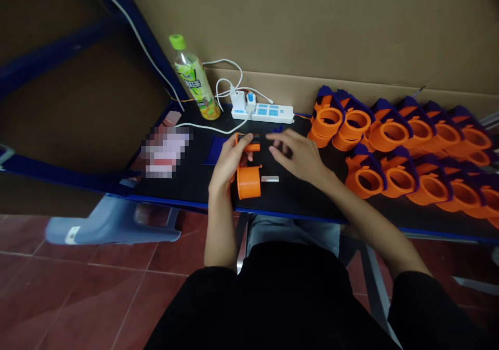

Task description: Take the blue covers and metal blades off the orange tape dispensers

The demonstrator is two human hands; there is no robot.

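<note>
My left hand [229,158] is closed around an orange plastic part [254,146] with a dark strip along it, thumb on top. Just below those fingers an orange ring-shaped piece [249,182] shows; whether it joins the held part cannot be made out. To the right of the ring lies a small flat silver-grey piece [270,179]. My right hand [298,155] hovers right of the held part, fingers bent and apart, with nothing visible between them. Behind its fingertips is a small blue piece [276,129]. A flat blue piece [214,151] lies left of my left hand.
Rows of orange-and-blue ringed parts [393,133] fill the table's right side. Along the back are a white power strip [275,113] with plugs and cables, and a green-capped drink bottle [197,85]. A blue-grey plastic stool [113,222] stands at lower left.
</note>
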